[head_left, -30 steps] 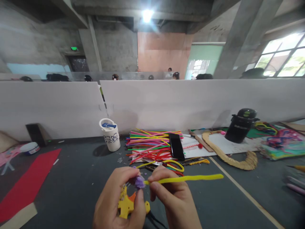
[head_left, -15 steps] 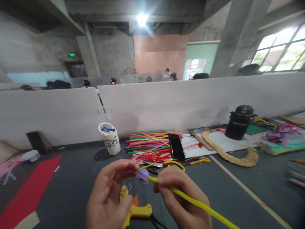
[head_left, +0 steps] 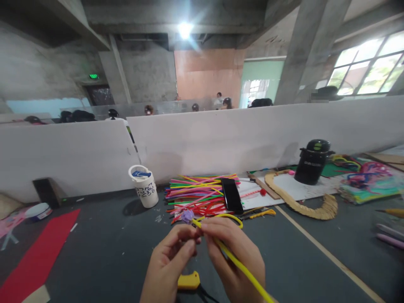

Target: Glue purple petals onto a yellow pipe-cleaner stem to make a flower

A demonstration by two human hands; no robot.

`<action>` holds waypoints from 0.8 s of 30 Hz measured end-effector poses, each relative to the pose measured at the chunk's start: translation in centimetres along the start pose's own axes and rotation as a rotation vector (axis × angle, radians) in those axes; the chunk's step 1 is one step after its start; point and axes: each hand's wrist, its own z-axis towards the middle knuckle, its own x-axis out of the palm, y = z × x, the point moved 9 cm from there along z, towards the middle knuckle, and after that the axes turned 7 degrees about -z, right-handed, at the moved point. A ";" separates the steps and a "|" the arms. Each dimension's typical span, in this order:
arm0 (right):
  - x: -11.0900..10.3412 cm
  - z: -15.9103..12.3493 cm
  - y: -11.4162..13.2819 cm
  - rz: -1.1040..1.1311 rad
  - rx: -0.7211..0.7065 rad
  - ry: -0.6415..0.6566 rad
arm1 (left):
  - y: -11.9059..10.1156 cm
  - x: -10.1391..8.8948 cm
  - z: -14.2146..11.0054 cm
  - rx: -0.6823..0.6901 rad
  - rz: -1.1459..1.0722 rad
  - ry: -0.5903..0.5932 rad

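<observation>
My right hand (head_left: 235,252) pinches a yellow pipe cleaner (head_left: 248,274) just below the purple tuft (head_left: 187,216) at its tip. The pipe cleaner's long end slants down to the lower right, under my palm. My left hand (head_left: 175,259) is closed right beside it, fingers curled, their tips meeting the right fingertips under the tuft. What those left fingers pinch is hidden. Below and between my hands lies a yellow glue gun (head_left: 189,281), mostly covered by my left hand. Past my fingers curves a yellow looped strand (head_left: 235,217) on the table.
Coloured pipe cleaners (head_left: 192,191) lie in a pile behind my hands, with a black phone (head_left: 232,195) on their right. A white cup (head_left: 145,191), a black bottle (head_left: 312,164), a curved tan cardboard piece (head_left: 293,204) and red paper (head_left: 41,252) surround them. A white partition (head_left: 205,143) stands behind.
My left hand was open beside the tuft; it has moved right and closed against the right fingertips. The tuft is slightly higher, and more of the glue gun is covered.
</observation>
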 end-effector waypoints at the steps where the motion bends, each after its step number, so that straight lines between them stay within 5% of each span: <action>1: 0.0 -0.1 0.3 -0.029 -0.055 -0.007 | 0.3 0.0 0.0 -0.024 -0.076 -0.013; 7: -0.2 -1.0 3.2 -0.447 -0.388 -0.154 | 3.1 1.9 -1.0 -0.278 -0.397 0.072; 11: 0.1 -1.4 3.9 -0.534 -0.410 -0.195 | 3.5 1.0 -1.4 -0.345 -0.546 -0.065; 18: 2.0 -2.1 3.5 -0.407 -0.564 0.029 | -0.1 -1.6 -0.1 -0.143 -0.413 -0.259; 24: 3.9 -3.9 4.2 -0.176 -0.640 0.329 | -3.7 -3.8 1.6 -0.001 -0.279 -0.247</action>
